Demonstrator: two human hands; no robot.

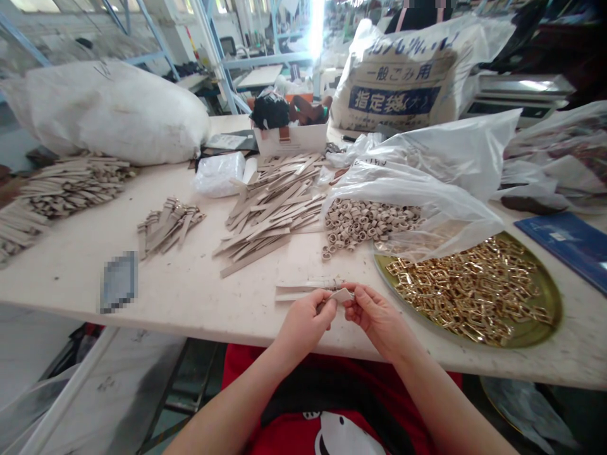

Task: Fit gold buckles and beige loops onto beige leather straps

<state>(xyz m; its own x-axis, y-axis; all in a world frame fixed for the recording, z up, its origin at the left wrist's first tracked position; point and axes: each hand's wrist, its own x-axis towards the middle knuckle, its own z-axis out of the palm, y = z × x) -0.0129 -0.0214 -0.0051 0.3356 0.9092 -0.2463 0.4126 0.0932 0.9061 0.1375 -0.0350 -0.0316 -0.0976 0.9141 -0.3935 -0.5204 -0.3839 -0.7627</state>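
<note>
Both grips are closed on one beige strap, which I hold at the near edge of the bench: left hand pinches its near end, right hand its tip. Behind my hands, I see a white sack, then a round tray of gold buckles on my right. A clear bag spills small beige loops. Loose straps lie mid-bench. Something metallic, perhaps a buckle, sits on the held strap.

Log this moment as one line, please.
left hand: pinching beige leather strap | right hand: gripping same strap's pointed end | round brass tray of gold buckles: right of hands | beige loops pile: behind
</note>
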